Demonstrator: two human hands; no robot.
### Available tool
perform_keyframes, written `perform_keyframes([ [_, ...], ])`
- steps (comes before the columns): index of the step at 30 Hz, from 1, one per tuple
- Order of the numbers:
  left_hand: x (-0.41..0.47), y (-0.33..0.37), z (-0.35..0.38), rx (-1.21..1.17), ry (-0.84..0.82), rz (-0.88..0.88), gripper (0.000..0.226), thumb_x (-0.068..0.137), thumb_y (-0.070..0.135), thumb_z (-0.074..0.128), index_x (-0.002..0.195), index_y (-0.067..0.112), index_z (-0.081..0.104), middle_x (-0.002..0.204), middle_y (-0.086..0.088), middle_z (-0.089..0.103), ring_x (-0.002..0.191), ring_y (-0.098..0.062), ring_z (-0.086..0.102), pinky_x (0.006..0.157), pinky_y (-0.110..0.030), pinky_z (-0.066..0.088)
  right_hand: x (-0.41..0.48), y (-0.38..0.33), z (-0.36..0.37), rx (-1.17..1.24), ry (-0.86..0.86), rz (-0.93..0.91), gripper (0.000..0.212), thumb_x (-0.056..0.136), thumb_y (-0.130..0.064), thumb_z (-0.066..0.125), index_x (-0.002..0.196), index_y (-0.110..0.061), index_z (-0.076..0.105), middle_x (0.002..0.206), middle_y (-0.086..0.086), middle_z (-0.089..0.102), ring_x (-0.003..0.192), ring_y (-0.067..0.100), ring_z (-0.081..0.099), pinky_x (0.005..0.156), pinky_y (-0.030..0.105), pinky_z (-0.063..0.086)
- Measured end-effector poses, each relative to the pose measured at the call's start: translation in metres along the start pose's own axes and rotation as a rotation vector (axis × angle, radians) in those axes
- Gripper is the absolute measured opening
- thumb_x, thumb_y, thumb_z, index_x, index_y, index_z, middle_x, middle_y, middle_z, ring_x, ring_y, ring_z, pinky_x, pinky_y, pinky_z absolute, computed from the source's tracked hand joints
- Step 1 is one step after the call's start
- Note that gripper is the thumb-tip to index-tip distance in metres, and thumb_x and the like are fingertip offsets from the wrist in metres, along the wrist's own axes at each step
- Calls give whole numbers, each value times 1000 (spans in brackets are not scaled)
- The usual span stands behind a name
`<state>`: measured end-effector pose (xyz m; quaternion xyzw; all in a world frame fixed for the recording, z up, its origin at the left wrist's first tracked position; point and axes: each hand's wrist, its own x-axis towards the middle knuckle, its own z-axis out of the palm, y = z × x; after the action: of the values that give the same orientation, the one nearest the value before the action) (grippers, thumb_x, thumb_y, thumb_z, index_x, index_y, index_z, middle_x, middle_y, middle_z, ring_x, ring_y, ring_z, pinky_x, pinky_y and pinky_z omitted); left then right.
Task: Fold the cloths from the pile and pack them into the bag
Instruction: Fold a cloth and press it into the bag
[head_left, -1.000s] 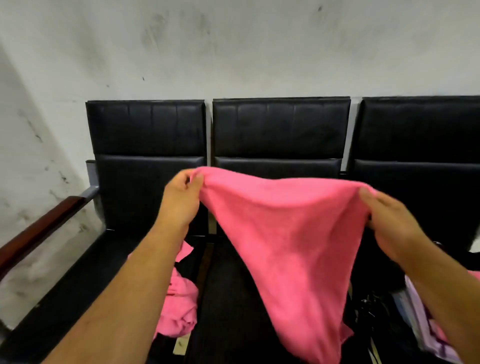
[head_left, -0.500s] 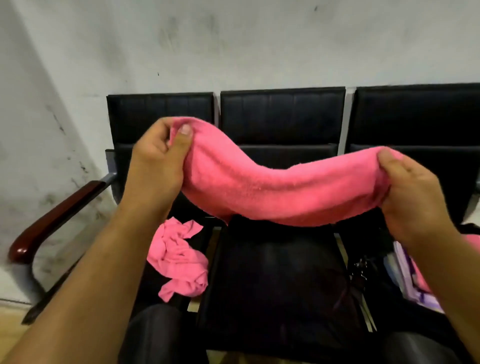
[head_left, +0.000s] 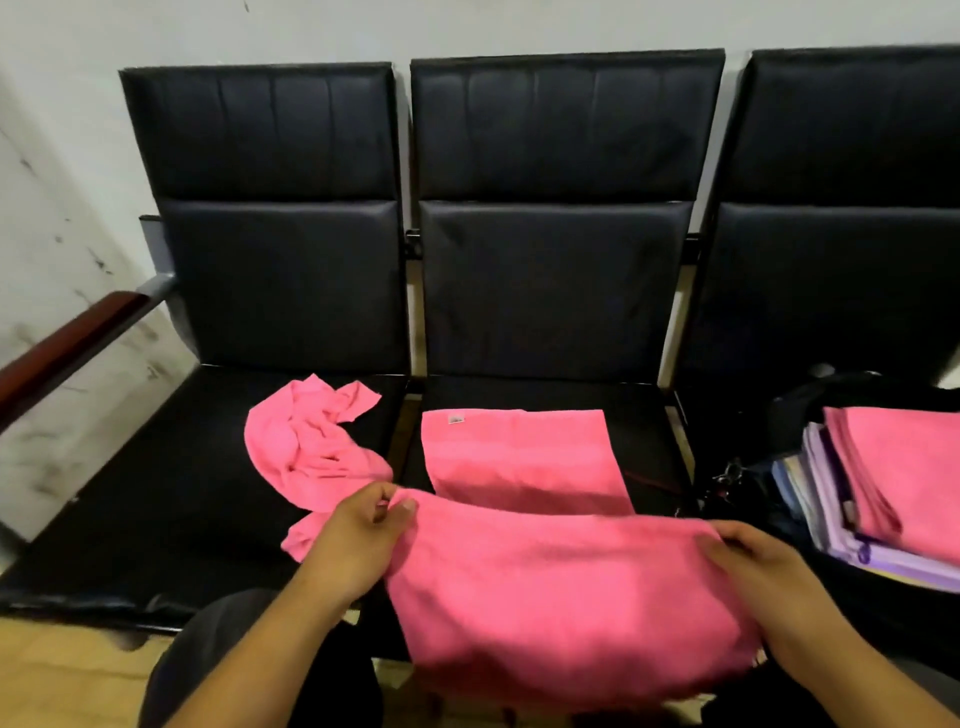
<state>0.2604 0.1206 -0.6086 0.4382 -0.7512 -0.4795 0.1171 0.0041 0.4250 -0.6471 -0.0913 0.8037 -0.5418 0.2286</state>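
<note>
Pink cloth (head_left: 561, 597), a soft terry rectangle, hangs over the front edge of the middle seat toward the person's lap. Its upper edge is stretched between both hands. Just beyond that edge a flat pink panel with a small white label (head_left: 456, 419) lies smooth on the seat. The fold hides whether this is the same piece.

The surface (head_left: 644, 436) is a row of three black padded seats with stitched, leather-like backrests (head_left: 561, 156). They stand against a scuffed, pale grey wall (head_left: 62, 208). A dark red wooden armrest (head_left: 67, 338) on a grey metal bracket closes the left end. Pale wooden floor (head_left: 62, 670) shows below the seat front.

On the left seat lies the crumpled pile (head_left: 311, 447) of pink cloth, twisted and wrinkled, one end trailing toward the left hand. On the right seat sits a dark bag (head_left: 810, 410). It holds a folded stack (head_left: 893, 467), with pink on top and lilac, cream and blue layers beneath, their edges squared.

The left hand (head_left: 358, 540) pinches the upper left corner, with thumb and fingers (head_left: 402, 506) closed tight on the fabric. The right hand (head_left: 769, 582) grips the upper right edge, its fingers (head_left: 727, 540) curled over the cloth. The thumb is out of sight.
</note>
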Motion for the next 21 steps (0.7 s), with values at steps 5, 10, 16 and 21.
perform_keyframes([
  [5, 89, 19, 1, 113, -85, 53, 10, 101, 19, 63, 94, 15, 69, 70, 4, 71, 54, -4, 61, 54, -26, 50, 83, -24, 23, -117, 4, -5, 22, 95, 3, 59, 93, -13, 74, 89, 10, 73, 80, 23, 61, 74, 33, 48],
  [10, 191, 12, 15, 402, -112, 24, 10, 89, 23, 71, 80, 22, 71, 77, 1, 73, 74, -20, 70, 72, -31, 56, 173, -33, 65, -183, 35, 13, 25, 94, 4, 55, 97, -12, 74, 92, 10, 72, 78, 21, 63, 71, 29, 50],
  [16, 254, -21, 39, 415, -12, 24, 17, 91, 20, 66, 76, 29, 65, 88, 0, 72, 87, -25, 68, 75, -29, 48, 240, -11, 112, -207, 46, 73, 15, 88, -11, 65, 86, -22, 76, 86, 2, 75, 87, 27, 70, 90, 44, 59],
  [21, 273, -45, 55, 296, 17, 5, 9, 88, 24, 67, 83, 30, 71, 90, 4, 75, 90, -22, 70, 87, -38, 57, 267, 10, 135, -381, 37, 32, 15, 89, -32, 71, 92, -20, 77, 95, 5, 76, 97, 30, 69, 93, 41, 55],
])
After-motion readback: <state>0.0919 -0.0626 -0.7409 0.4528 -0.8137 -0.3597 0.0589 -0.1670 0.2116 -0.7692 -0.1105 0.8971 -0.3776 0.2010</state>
